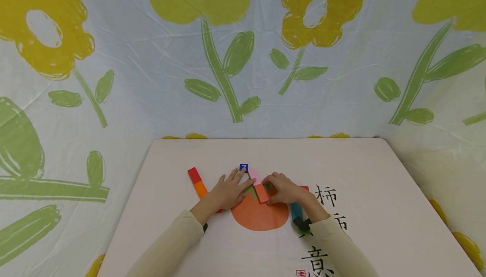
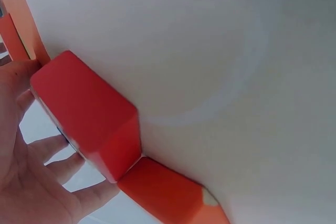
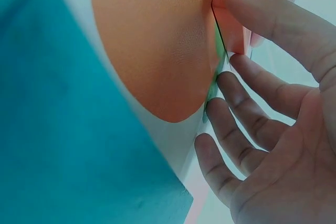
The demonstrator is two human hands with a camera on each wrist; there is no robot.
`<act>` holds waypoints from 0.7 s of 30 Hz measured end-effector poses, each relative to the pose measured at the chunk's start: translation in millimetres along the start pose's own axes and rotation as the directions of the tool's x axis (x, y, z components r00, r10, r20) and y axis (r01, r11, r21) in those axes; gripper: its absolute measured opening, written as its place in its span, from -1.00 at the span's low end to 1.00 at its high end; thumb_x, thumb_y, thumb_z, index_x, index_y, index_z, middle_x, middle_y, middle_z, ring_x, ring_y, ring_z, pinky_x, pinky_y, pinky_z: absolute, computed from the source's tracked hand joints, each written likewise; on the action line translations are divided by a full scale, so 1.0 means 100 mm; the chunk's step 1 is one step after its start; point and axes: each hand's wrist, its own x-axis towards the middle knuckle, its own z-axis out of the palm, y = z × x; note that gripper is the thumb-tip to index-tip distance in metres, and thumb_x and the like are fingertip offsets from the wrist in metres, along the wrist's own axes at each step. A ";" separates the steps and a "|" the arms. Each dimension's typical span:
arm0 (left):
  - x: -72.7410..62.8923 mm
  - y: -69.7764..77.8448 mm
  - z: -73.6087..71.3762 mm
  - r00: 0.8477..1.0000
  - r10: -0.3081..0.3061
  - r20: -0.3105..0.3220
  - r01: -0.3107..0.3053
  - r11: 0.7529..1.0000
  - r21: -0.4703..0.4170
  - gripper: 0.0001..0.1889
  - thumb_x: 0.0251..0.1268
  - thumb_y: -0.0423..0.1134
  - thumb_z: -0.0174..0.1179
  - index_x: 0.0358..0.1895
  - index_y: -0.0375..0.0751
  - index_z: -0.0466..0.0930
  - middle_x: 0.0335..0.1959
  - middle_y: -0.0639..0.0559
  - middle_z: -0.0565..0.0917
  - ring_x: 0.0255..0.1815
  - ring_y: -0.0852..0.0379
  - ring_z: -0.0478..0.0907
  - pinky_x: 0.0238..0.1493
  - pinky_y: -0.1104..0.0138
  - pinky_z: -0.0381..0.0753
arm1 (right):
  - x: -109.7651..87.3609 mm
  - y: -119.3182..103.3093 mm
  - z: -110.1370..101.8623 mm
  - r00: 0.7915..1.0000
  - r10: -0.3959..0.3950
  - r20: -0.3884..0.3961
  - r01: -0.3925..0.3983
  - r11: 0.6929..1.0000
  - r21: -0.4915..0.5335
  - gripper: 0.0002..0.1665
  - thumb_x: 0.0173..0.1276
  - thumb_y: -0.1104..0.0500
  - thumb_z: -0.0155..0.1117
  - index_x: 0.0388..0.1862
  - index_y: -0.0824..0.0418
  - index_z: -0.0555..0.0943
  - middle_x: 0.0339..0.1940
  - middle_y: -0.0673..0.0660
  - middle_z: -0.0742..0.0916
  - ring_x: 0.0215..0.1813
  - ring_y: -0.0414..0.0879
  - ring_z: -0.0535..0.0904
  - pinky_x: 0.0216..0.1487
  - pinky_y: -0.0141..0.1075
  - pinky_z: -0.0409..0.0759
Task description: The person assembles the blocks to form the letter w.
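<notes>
My right hand (image 1: pixel 282 188) pinches a coral block (image 1: pixel 261 193) between thumb and forefinger; in the right wrist view its other fingers are bent loosely beside the block. That block lies end to end with a pink block (image 1: pixel 253 176), over the printed orange fruit. My left hand (image 1: pixel 228 190) is spread with nearly straight fingers. One fingertip reaches the blue block (image 1: pixel 244 168) with a white mark, and the forefinger tip is right at the pink and coral blocks. In the left wrist view a red block (image 2: pixel 84 114) and an orange block (image 2: pixel 163 187) lie beside that hand.
Left of the hands runs a slanting row with a red block (image 1: pixel 194 175) and an orange block (image 1: pixel 200 189). Under the right wrist stands a teal block (image 1: pixel 297 211), with a red block (image 1: pixel 304 188) behind it. The tabletop (image 1: pixel 171 154) bears black characters; flowered cloth (image 1: pixel 265 112) hangs around.
</notes>
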 end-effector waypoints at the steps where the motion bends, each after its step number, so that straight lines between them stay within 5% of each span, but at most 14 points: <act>1: 0.00 0.00 0.00 1.000 0.001 -0.004 -0.001 1.000 0.001 -0.38 0.54 0.10 0.00 0.59 0.27 0.09 0.61 -0.15 0.03 0.57 -0.21 0.02 0.30 -0.23 0.32 | 0.00 0.00 0.00 1.000 0.001 0.000 -0.001 1.000 0.001 -0.36 0.17 0.13 0.53 0.19 0.30 0.53 0.01 0.15 0.56 0.07 0.07 0.40 0.05 -0.02 0.49; 21: 0.00 0.01 0.00 1.000 0.012 -0.013 -0.012 1.000 0.019 -0.36 0.54 0.10 0.01 0.60 0.24 0.08 0.61 -0.18 0.03 0.58 -0.20 -0.03 0.34 -0.26 0.24 | -0.05 -0.03 -0.03 1.000 -0.006 0.012 0.006 0.999 0.039 -0.33 0.20 0.11 0.53 0.23 0.34 0.52 0.07 0.19 0.57 0.11 0.11 0.44 0.11 -0.02 0.53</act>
